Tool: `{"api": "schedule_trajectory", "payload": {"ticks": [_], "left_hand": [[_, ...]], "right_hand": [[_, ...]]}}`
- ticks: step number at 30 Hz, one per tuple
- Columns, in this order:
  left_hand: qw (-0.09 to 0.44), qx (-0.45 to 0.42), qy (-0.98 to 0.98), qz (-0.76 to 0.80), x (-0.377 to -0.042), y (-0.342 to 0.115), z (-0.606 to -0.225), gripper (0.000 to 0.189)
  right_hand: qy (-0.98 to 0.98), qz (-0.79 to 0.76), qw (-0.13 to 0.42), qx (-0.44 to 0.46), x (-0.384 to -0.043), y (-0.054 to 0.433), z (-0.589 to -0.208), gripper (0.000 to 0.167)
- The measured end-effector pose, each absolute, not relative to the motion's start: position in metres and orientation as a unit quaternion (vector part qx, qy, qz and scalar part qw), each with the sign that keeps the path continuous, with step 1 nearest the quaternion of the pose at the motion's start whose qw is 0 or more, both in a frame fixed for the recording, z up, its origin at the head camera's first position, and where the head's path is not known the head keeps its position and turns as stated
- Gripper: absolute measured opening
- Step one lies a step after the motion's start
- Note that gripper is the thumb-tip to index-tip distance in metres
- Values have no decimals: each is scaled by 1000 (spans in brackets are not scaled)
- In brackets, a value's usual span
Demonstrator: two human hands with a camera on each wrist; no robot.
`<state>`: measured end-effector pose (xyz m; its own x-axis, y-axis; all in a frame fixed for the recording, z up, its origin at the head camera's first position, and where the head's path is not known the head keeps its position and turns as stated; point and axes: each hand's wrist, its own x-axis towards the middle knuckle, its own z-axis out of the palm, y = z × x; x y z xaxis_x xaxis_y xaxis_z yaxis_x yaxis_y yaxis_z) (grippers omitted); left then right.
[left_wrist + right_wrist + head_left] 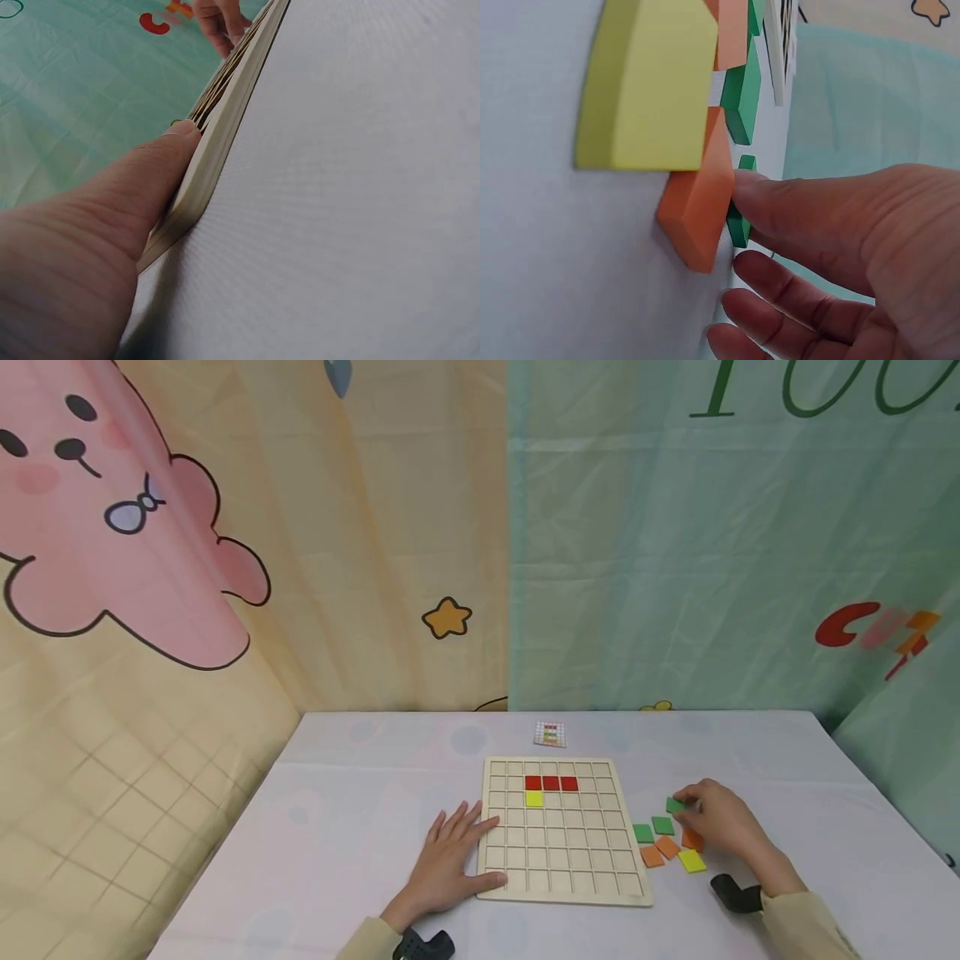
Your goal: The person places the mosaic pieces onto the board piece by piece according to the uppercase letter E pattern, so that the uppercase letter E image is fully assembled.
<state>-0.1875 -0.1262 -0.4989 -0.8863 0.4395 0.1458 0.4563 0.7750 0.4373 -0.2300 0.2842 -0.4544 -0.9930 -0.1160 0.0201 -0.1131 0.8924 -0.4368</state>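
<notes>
At the left edge of the wooden grid board (566,860), the left hand (447,864) lies with its fingers spread wide, thumb by the near left corner. On the board's far half sit 3 red tiles (551,783) in a row, with 1 yellow tile (533,798) on the near side of the leftmost. Right of the board lie 2 loose green tiles (662,826), 3 orange tiles (652,857) and a second yellow tile (692,861). A third green tile (674,805), also right of the board, lies at the left end of the right hand (720,818), whose thumb and index finger pinch it (it looks square, so no long axis; whether it is off the tabletop I cannot tell). The right hand is the nearer; the left is across the board.
</notes>
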Motion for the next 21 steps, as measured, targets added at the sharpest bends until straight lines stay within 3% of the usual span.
{"api": "schedule_trajectory", "payload": {"ticks": [21], "left_hand": [[17, -238, -941, -241, -186, -125, -496, 79]], "right_hand": [[970, -236, -32, -49, -223, 260, -447, 12]]}}
